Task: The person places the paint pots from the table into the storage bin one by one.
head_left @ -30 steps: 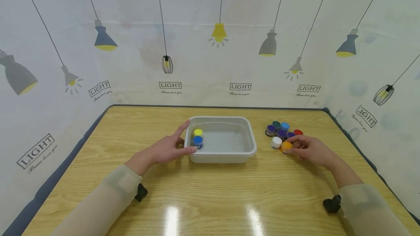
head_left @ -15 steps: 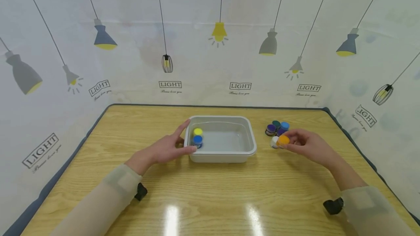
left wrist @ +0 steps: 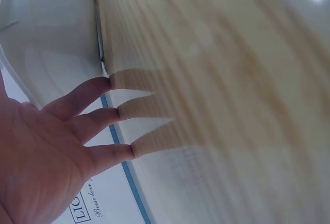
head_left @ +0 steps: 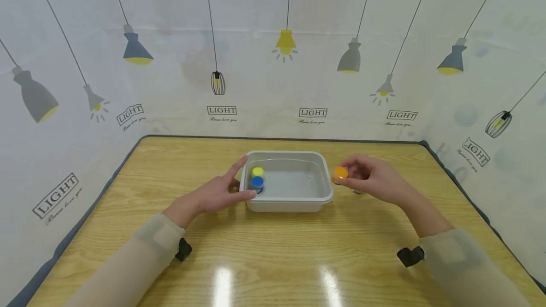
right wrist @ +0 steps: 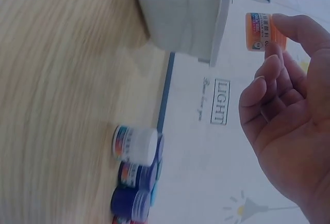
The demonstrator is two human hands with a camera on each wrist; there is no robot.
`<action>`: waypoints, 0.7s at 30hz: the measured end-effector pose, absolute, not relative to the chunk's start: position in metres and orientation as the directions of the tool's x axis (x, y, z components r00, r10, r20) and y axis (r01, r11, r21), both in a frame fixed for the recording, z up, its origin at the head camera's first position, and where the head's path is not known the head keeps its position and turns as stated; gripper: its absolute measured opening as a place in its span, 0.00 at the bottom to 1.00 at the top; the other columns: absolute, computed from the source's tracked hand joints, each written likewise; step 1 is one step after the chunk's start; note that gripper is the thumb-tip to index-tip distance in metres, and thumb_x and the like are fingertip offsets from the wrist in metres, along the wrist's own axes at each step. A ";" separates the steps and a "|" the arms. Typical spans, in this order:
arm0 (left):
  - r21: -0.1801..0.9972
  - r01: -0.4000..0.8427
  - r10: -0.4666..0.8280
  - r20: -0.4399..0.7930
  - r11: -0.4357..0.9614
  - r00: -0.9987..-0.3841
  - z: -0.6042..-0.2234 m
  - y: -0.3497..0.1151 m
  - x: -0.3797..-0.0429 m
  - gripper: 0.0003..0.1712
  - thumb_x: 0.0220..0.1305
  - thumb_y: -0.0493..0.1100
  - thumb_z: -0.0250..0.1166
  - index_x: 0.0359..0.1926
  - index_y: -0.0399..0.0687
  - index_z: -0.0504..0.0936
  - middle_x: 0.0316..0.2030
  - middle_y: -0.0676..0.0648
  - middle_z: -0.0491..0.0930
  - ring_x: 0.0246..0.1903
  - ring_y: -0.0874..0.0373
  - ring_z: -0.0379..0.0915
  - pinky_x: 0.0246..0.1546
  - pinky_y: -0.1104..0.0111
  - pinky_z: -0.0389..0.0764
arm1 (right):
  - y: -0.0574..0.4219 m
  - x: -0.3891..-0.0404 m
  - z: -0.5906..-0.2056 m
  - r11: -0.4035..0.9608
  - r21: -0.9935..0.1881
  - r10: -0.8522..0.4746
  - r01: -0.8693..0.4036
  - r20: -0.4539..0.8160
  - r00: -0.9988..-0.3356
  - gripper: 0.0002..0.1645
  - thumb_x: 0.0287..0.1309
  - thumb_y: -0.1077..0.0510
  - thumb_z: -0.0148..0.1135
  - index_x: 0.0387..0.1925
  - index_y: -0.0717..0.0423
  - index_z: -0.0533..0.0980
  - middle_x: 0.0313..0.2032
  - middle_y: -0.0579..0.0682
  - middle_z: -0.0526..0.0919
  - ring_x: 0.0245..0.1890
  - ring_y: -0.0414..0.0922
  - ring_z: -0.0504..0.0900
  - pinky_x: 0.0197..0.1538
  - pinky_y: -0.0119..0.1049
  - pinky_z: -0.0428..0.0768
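My left hand [head_left: 215,194] rests at the left end of a light grey plastic tub [head_left: 290,200]; thumb on the near left corner, index finger along the left rim. In the left wrist view its other fingers [left wrist: 98,118] are spread and fairly straight, tips down at the table. Inside the tub, along its left wall, stand a paint jar with a yellow lid [head_left: 257,172] and one with a blue lid [head_left: 257,183]. Just past the tub's right rim, my right hand [head_left: 377,179] pinches an orange paint jar [right wrist: 259,32] between thumb and fingertips, raised off the table.
Several more paint jars stand grouped right of the tub, mostly hidden behind my right hand in the head view. The right wrist view shows a white one [right wrist: 135,144] and purple ones [right wrist: 130,203] there. A lamp-print cloth [head_left: 256,122] borders the wooden table [head_left: 273,245].
My right hand has lifted the orange paint jar from the group and carried it left toward the tub. The left hand and the tub have stayed in place.
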State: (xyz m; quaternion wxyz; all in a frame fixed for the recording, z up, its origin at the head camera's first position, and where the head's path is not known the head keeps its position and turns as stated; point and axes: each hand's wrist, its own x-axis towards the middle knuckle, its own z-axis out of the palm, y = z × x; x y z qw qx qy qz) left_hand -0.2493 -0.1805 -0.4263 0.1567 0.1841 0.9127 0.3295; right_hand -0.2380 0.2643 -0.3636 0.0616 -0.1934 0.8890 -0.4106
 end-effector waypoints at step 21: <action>0.664 0.223 0.438 -0.173 0.713 -0.882 -0.426 -0.180 -0.251 0.62 0.70 0.81 0.61 0.89 0.81 0.30 0.74 0.35 0.78 0.70 0.35 0.78 0.69 0.38 0.77 | 0.158 -0.271 -0.368 0.571 -0.722 -0.520 -0.390 0.050 -0.853 0.21 0.66 0.55 0.78 0.57 0.52 0.84 0.39 0.49 0.84 0.35 0.48 0.77 0.36 0.32 0.75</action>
